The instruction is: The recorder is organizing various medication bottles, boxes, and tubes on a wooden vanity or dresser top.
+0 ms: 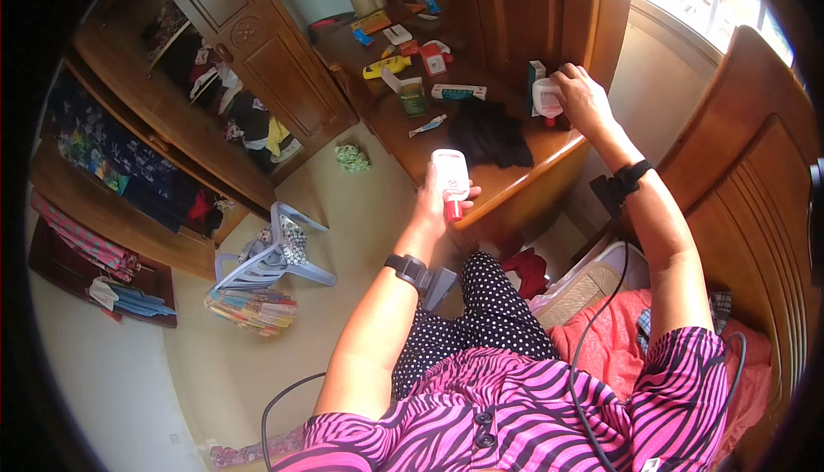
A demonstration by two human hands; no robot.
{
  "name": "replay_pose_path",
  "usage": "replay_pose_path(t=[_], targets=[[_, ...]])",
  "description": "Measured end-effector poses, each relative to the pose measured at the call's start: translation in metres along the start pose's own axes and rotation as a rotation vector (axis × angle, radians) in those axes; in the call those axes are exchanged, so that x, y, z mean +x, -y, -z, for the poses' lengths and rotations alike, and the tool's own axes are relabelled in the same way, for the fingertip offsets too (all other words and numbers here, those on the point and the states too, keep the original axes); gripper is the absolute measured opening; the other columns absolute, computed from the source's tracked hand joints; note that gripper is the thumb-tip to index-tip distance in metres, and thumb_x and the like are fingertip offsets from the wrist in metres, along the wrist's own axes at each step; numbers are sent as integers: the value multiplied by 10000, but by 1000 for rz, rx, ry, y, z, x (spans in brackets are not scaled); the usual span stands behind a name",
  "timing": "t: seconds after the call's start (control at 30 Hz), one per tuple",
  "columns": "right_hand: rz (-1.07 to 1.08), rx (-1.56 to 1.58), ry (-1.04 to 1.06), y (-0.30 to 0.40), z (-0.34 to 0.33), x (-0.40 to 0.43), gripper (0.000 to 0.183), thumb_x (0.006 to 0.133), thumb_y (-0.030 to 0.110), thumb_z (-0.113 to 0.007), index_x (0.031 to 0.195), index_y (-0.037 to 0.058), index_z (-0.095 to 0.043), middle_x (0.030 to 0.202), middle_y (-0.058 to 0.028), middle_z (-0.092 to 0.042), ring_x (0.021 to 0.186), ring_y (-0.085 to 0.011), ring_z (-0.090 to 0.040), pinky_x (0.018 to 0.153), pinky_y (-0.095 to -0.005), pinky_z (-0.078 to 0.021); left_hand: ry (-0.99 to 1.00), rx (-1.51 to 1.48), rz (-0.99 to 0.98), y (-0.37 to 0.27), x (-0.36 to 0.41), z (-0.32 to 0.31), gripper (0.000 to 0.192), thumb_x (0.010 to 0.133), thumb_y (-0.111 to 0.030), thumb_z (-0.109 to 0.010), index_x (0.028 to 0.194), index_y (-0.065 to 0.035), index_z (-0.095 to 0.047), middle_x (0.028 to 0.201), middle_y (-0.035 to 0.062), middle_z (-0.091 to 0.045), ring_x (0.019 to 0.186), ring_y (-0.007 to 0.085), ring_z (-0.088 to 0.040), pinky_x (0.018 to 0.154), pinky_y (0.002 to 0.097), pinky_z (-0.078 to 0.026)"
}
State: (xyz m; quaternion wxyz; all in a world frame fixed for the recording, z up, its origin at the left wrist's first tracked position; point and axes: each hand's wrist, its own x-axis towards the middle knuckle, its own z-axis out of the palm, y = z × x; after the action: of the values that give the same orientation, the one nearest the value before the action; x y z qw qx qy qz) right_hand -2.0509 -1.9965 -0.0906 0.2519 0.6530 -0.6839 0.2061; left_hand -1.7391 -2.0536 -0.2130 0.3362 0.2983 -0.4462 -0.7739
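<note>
My left hand (430,207) holds a white plastic bottle (451,171) with its red cap pointing down towards me, in front of the dresser's corner. Over at the right end of the brown wooden dresser top (499,183), my right hand (587,95) has its fingers on a second white bottle (546,100), also red-capped with the cap downward. A green and white carton (534,79) stands close behind that second bottle. Black cloth (492,134) lies on the dresser between my hands. Left of the cloth are a toothpaste-like box (459,92) and a small tube (428,126).
Further back on the dresser are a yellow bottle (386,67), an opened green box (412,97) and a red and white box (434,60). A blue plastic chair (257,270) holding clothes stands left, before an open wardrobe (251,41). A wooden headboard (747,169) rises at the right.
</note>
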Motion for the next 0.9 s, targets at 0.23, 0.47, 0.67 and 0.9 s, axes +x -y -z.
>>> replay_pose_path(t=[0.23, 0.47, 0.67, 0.9], targets=[[32, 6, -29, 19, -6, 4, 367, 738, 87, -713, 1091, 63, -613, 1077, -105, -626, 1001, -304, -601, 847, -390, -522, 13, -8, -4, 1, -1, 0, 734, 967, -637, -307, 1384, -43, -415, 1187, 224, -605, 987, 359, -673, 644, 338, -600], [-134, 72, 58, 21, -2, 6, 333, 788, 133, -688, 1083, 54, -555, 960, -165, -646, 911, -367, -638, 793, -439, -520, -5, -25, 7, -1, -2, -1, 734, 968, -635, -302, 1385, -41, -411, 1174, 220, -609, 999, 360, -669, 633, 339, -600], [-225, 58, 91, 3, 0, 9, 263, 834, 156, -658, 1053, 47, -562, 964, -193, -645, 905, -394, -631, 796, -458, -518, 12, -28, 7, 0, -2, 2, 731, 971, -632, -298, 1378, -37, -418, 1177, 220, -610, 997, 351, -671, 629, 339, -600], [-225, 9, 44, 6, -3, 3, 243, 833, 141, -658, 1038, 43, -571, 1039, -174, -576, 874, -399, -631, 757, -466, -533, 5, -4, -4, 0, -3, -1, 729, 971, -634, -294, 1371, -41, -428, 1169, 215, -617, 982, 341, -678, 629, 338, -597]])
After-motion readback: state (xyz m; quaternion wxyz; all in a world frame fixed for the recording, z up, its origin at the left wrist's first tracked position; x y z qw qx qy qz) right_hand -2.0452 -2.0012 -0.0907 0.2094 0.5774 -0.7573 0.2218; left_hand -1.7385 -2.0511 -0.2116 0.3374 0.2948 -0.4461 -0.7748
